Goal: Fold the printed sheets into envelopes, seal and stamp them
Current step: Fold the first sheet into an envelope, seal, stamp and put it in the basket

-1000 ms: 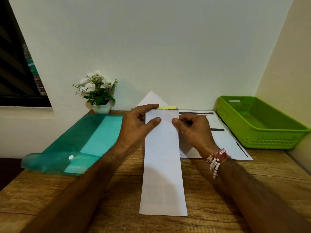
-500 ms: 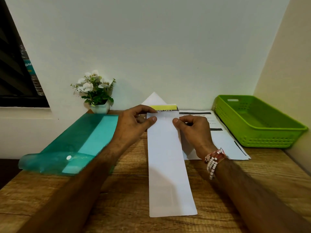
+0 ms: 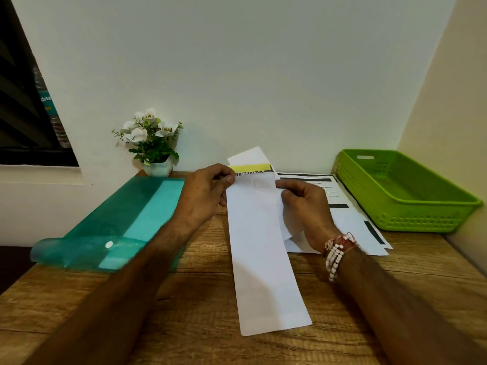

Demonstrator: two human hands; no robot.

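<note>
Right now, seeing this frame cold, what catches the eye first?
The left hand and right hand pinch the far end of a long white envelope at centre on the table, a yellow-banded printed sheet sticking out of its mouth. A bright green basket sits at the right, a teal plastic folder at the left.

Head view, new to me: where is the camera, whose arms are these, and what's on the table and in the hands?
No machine here: a person wears one camera on the head, looking down at their own hands. The left hand and right hand each pinch the top of a long white envelope, where a folded sheet with a yellow band sticks out. On the wooden table also lie a teal folder, printed sheets, a green basket and a small plant.
</note>
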